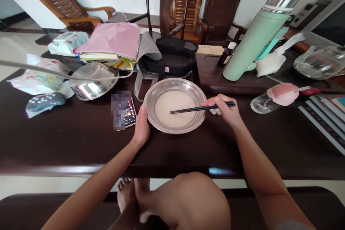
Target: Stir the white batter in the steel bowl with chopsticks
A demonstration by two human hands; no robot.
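A shallow stainless steel bowl [175, 129] sits on the dark wooden table, with a milky off-white liquid [175, 106] in it. Against the bowl's left side rests my left hand [142, 125], steadying it; its fingers are partly hidden by the rim. Over the right rim, my right hand [225, 109] grips a pair of black chopsticks [194, 109], whose tips dip into the liquid near its middle. Below that hand lies a crumpled white tissue [215, 111]. Just left of my left hand is a phone [130, 113] with its screen lit and partly pixelated.
A tilted metal bowl [93, 84], tissue packs [44, 75] and a pink folder [110, 39] on papers lie left. Behind the bowl stands a black bag [167, 59]. To the right are a green thermos [256, 43], a pink-lidded bottle [283, 93], a glass kettle [318, 64] and books [323, 118].
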